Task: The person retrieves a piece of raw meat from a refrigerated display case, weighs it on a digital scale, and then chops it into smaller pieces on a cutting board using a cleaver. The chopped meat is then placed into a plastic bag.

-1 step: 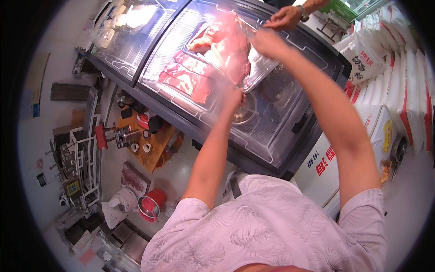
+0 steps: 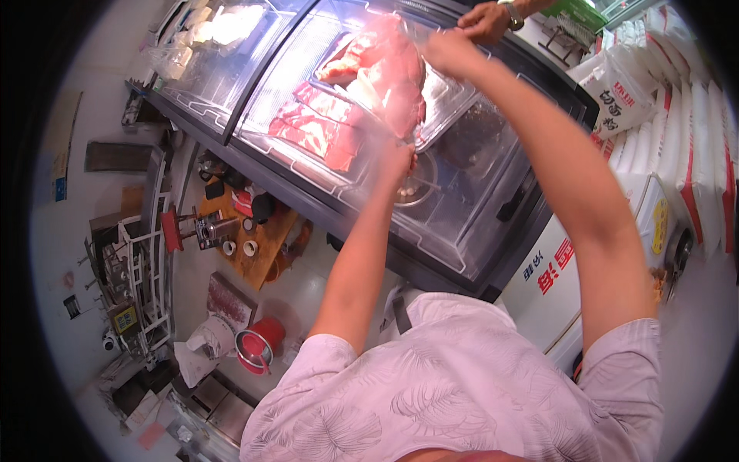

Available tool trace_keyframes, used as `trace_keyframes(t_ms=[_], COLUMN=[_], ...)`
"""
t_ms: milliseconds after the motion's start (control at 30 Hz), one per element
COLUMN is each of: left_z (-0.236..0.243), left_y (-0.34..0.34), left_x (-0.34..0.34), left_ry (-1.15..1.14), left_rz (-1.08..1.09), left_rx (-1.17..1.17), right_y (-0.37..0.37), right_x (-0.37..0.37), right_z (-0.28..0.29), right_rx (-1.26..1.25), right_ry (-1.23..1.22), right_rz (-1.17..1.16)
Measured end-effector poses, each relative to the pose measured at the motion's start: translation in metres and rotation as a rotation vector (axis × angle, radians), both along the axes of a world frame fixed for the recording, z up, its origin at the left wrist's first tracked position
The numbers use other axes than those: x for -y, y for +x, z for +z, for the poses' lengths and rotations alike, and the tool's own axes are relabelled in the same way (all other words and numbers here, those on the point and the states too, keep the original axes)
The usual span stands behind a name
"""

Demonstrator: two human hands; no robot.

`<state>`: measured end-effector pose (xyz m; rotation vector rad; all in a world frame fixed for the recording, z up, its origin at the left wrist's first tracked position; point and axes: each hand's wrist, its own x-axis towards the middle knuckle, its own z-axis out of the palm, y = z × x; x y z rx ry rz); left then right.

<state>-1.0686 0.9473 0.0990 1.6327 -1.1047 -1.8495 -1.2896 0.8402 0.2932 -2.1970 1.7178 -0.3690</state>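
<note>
A large piece of raw pink meat (image 2: pixel 389 81) is above a metal tray (image 2: pixel 450 115) in a glass-topped display case. My left hand (image 2: pixel 400 160) closes around its lower end, the fingertips partly hidden. At the meat's upper right my right hand (image 2: pixel 453 55) is smeared by motion; a greyish blur lies beside its fingers and I cannot make out what it is. Another person's hand (image 2: pixel 485 21), with a watch on the wrist, is just beyond my right hand. A flatter slab of red meat (image 2: pixel 319 127) lies to the left inside the case.
The dark frame of the display case (image 2: pixel 296 189) runs along its near side. A round metal bowl (image 2: pixel 416 189) with pale pieces sits by my left wrist. White sacks (image 2: pixel 704 154) are stacked at right near a white freezer (image 2: pixel 554 281). A red bucket (image 2: pixel 265 335) stands on the floor.
My right hand has shifted slightly left and up along the meat's edge. The other person's hand has moved slightly up, its fingers more curled. My left hand has barely moved.
</note>
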Motion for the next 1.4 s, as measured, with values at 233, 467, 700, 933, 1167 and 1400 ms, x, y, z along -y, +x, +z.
trace_keyframes(t_ms=[233,467,700,933,1167,1400], left_z=[-0.016,-0.009,0.011,0.016,0.005,0.003], left_y=[0.008,0.005,0.017,0.087,0.138,0.136], left_x=[-0.006,-0.009,-0.021,-0.11,-0.161,-0.165], left_ry=[-0.014,-0.031,-0.089,-0.695,-0.944,-1.046], left_rz=[0.012,0.032,0.019,-0.104,-0.284,-0.351], left_rx=[-0.012,-0.031,0.042,0.545,0.647,0.706], right_y=[0.051,0.048,0.05,0.023,0.017,0.008], right_x=[-0.003,-0.084,-0.1,-0.163,-0.173,-0.155], right_z=[0.003,-0.055,-0.001,-0.006,-0.006,-0.026], right_rx=[-0.35,-0.14,0.06,0.423,0.486,0.512], right_ry=[0.151,0.637,0.781,0.88,0.853,0.69], right_rz=[0.15,0.184,-0.209,-0.55,-0.615,-0.62])
